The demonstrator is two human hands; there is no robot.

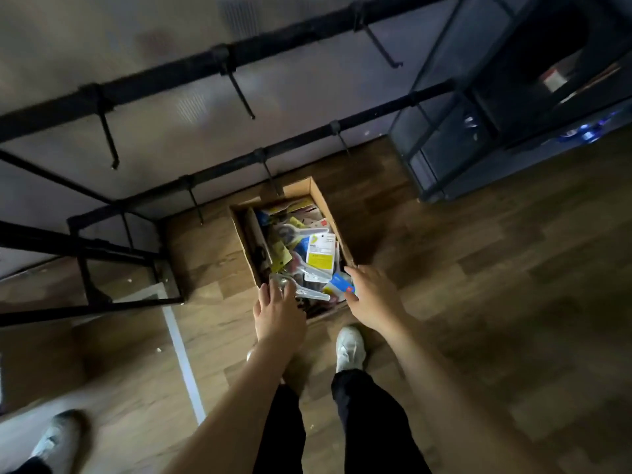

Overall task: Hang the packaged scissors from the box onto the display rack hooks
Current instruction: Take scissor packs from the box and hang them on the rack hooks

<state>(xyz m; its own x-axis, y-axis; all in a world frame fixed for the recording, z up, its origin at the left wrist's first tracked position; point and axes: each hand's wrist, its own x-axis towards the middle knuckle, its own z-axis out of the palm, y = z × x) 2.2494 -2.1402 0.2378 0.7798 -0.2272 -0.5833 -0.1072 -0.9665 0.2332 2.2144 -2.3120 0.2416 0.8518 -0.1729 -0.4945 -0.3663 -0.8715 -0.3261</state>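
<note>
An open cardboard box [326, 213] stands on the wooden floor, filled with several packaged scissors [319, 251] in yellow, white and blue cards. My left hand [278, 311] reaches over the box's near end, its fingertips resting on a clear-packed pair of scissors [309, 294]. My right hand [372, 295] hovers at the near right corner, fingers straight, touching a blue package [340, 282]. Above the box runs the black display rack; the hooks on its upper bar [239, 94] and lower bar [268, 172] carry nothing.
A dark shelving unit [478, 114] stands at the right. The rack's black base frame [130, 268] sits left of the box. My white shoe [349, 347] is just behind the box; another person's shoe [58, 436] is at the lower left. A white line [181, 350] crosses the floor.
</note>
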